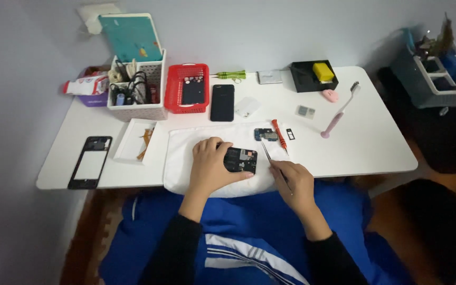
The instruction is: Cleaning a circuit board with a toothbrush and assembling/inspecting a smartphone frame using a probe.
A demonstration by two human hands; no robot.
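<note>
Lying on a white cloth [186, 142] at the near edge of the counter [376, 142], an opened phone [240, 159] is pinned under the left hand [210, 166], whose fingers are curled over its left end with the thumb along its near side. Tweezers [266, 154] are pinched in the right hand [294, 182], closed around them, with the tips held at the phone's right edge, at about 3 o'clock from it.

At 1 o'clock from the phone a small circuit board [265, 134] and a red screwdriver [279, 134] are seen on the cloth, with a tiny black tray [290, 134] just beside them. At 12 o'clock a black phone [222, 102] is laid flat, and a red basket [187, 88] is set just to its left. At 9 o'clock a phone frame [90, 161] is placed near the counter's left edge, beside a white tray [134, 140]. A pink brush [340, 111] is laid at 2 o'clock, well apart from both hands, below a black box [313, 76] holding a yellow block.
</note>
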